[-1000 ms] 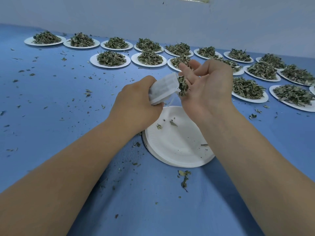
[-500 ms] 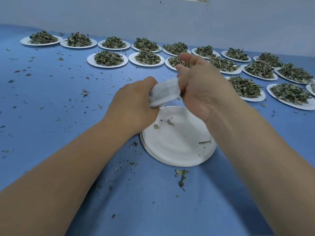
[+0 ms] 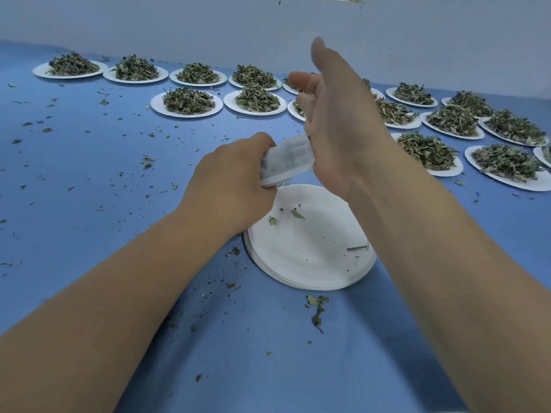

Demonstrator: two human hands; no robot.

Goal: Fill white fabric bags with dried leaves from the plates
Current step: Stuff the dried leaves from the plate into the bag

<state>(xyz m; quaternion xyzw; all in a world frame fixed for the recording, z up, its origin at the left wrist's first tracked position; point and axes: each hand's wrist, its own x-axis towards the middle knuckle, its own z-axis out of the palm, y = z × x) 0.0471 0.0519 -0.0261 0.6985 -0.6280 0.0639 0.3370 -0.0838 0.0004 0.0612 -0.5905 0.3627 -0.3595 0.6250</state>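
One white fabric bag (image 3: 287, 160), gripped by the left hand (image 3: 229, 186), sits above one near-empty plate stack (image 3: 313, 257). Right hand (image 3: 343, 129): released, fingers straight, beside the bag. Over twelve plates of dried leaves (image 3: 186, 102) stand behind.

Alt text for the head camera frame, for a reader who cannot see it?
The left hand grips a white fabric bag above a nearly empty paper plate on a blue table, while the right hand, fingers straight, is raised at the bag's other end. Rows of plates heaped with dried leaves stand behind.
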